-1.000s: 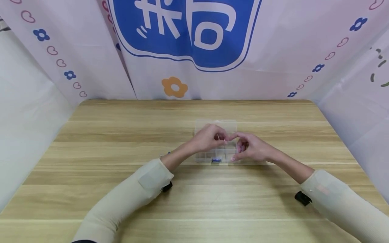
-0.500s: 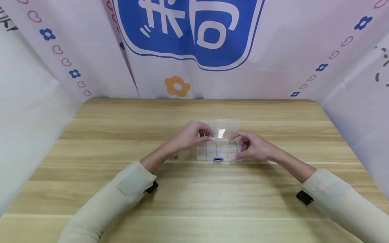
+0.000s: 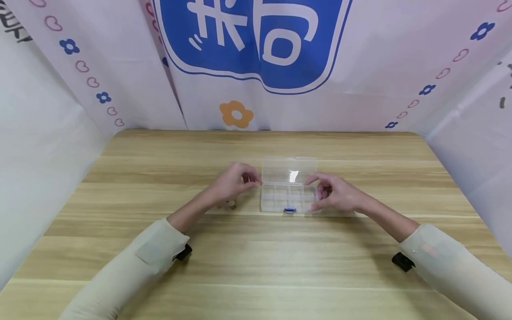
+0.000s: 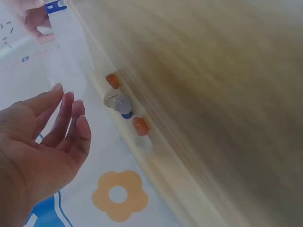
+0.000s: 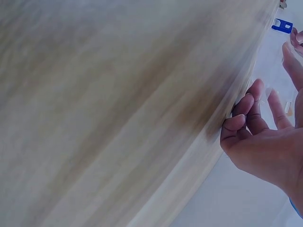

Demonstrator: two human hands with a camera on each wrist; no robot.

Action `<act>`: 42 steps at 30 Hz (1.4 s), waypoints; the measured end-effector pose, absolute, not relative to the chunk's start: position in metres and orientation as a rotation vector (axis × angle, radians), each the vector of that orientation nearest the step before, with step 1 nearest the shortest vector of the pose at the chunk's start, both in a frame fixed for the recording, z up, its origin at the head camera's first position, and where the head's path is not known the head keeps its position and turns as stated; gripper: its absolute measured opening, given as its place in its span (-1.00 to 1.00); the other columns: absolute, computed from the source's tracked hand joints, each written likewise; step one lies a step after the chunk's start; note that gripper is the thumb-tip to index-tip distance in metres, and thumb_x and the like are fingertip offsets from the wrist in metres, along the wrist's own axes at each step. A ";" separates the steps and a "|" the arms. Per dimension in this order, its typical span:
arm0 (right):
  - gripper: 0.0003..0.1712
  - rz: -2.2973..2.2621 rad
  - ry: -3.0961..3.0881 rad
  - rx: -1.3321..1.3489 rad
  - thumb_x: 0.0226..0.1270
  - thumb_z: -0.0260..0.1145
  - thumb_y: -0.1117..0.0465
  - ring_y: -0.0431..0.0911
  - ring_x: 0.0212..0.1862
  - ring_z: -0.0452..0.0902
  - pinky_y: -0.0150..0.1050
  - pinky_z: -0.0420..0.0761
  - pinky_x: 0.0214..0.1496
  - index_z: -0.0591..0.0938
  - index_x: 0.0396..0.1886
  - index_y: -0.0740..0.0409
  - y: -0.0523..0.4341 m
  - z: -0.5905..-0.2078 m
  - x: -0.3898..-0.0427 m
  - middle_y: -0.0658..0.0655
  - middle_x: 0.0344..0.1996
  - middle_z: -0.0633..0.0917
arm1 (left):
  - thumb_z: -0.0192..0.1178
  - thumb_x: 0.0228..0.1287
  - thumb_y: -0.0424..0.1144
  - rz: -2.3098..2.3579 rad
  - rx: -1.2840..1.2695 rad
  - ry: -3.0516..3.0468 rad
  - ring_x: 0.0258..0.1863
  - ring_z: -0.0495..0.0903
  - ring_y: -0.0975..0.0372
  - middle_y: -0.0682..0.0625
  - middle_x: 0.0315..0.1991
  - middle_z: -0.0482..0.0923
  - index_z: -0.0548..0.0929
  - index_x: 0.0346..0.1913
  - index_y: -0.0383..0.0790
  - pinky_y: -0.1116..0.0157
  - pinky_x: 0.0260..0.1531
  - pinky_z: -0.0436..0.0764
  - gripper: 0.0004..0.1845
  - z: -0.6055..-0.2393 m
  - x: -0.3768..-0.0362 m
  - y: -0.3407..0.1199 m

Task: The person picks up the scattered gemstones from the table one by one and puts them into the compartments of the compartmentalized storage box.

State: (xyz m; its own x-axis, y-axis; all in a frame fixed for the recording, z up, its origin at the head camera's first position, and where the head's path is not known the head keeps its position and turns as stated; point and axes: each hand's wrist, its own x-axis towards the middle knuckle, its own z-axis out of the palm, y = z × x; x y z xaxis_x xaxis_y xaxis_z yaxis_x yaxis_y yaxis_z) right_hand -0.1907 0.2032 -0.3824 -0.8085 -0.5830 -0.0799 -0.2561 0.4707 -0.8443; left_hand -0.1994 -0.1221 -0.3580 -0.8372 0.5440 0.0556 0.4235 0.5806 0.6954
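A clear plastic compartment box (image 3: 287, 195) lies on the wooden table (image 3: 256, 262), its lid (image 3: 289, 170) folded back open and a blue latch (image 3: 290, 210) at the front edge. My right hand (image 3: 325, 194) holds the box's right end, thumb at the front and forefinger at the hinge side. My left hand (image 3: 238, 181) hovers just left of the box, holding nothing. In the left wrist view the left hand (image 4: 61, 118) shows relaxed, straight fingers above two orange beads (image 4: 112, 80) and a clear bead (image 4: 118, 103) on the table. The right hand (image 5: 260, 127) curls beside the latch (image 5: 282, 25).
The small beads (image 3: 231, 204) lie on the table under my left hand, left of the box. Printed pale curtains (image 3: 256, 66) wall in the table at the back and both sides. A black strap (image 3: 402, 262) sits at my right wrist.
My left hand has let go over the box's middle and drawn back to the left. The lid now lies fully open. The right hand has stayed at the box's right end.
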 end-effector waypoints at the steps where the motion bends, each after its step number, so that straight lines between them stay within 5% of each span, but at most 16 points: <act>1: -0.27 -1.271 2.365 -0.711 0.07 0.65 0.36 -0.13 -0.40 0.44 -0.36 0.48 -0.31 0.53 0.22 0.37 0.203 -0.382 -0.191 0.08 -0.46 0.60 | 0.33 0.38 -0.47 1.108 0.817 2.640 -0.34 0.59 0.20 -0.07 -0.34 0.73 0.77 -0.22 -0.38 0.33 -0.28 0.59 -0.96 -0.358 -0.199 -0.123; 22: -0.28 -1.241 2.360 -0.712 0.10 0.64 0.35 -0.13 -0.39 0.44 -0.36 0.46 -0.31 0.52 0.24 0.37 0.204 -0.382 -0.190 0.09 -0.46 0.60 | 0.34 0.32 -0.52 1.106 0.725 2.621 -0.35 0.64 0.13 -0.16 -0.34 0.72 0.74 -0.20 -0.49 0.36 -0.32 0.63 -0.94 -0.364 -0.194 -0.168; 42: -0.30 -1.249 2.366 -0.734 0.10 0.64 0.36 -0.14 -0.40 0.43 -0.36 0.46 -0.32 0.53 0.22 0.38 0.205 -0.381 -0.191 0.08 -0.47 0.60 | 0.41 0.22 -0.53 0.943 0.744 2.594 -0.37 0.64 0.15 -0.08 -0.39 0.71 0.74 -0.32 -0.39 0.35 -0.31 0.65 -0.96 -0.366 -0.187 -0.204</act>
